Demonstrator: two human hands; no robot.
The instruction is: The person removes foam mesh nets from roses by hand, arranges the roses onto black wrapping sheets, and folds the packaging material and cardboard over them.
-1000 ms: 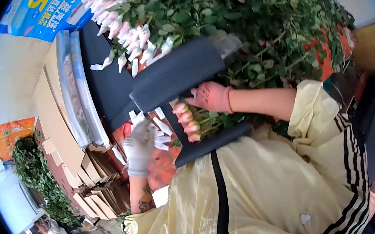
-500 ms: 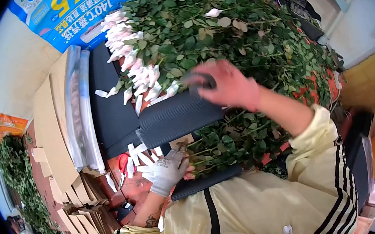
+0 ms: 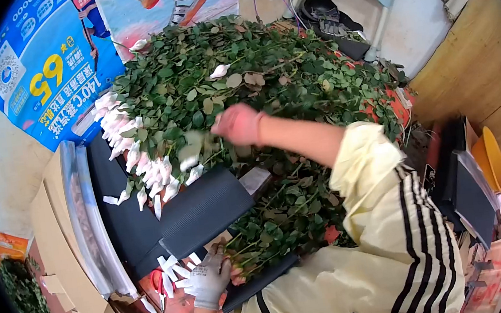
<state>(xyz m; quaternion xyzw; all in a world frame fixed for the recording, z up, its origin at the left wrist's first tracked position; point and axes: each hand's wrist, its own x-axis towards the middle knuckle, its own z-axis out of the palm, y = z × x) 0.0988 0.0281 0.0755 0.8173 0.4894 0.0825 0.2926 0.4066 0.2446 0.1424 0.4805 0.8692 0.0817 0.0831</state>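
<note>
My left hand (image 3: 210, 278), in a grey-white glove, rests over the heads of the pink roses (image 3: 237, 274) at the lower middle, its fingers closed round them. Their leafy stems stretch right across a dark mat (image 3: 262, 284). A piece of cardboard (image 3: 225, 236) lies by my fingertips. Above the large heap of leafy stems (image 3: 279, 82) is my right hand (image 3: 239, 125), in a pink glove; motion smears its fingers, and what they hold, if anything, is unclear. A pale blurred shape (image 3: 191, 151) is just left of it. The dark ribbed sheet (image 3: 204, 210) lies between my hands.
White-wrapped roses (image 3: 153, 170) line the heap's left edge. Red scissors (image 3: 158, 282) and white strips (image 3: 169, 266) lie left of my left hand. Cardboard sheets (image 3: 62, 240) and plastic sleeves (image 3: 84, 218) stand further left. A folding chair (image 3: 378, 0) is at the back.
My left hand went from the white strips onto the rose heads. My right hand lifted from beside the roses, carried a dark ring-like object, and is now over the heap without it showing. The view shifted.
</note>
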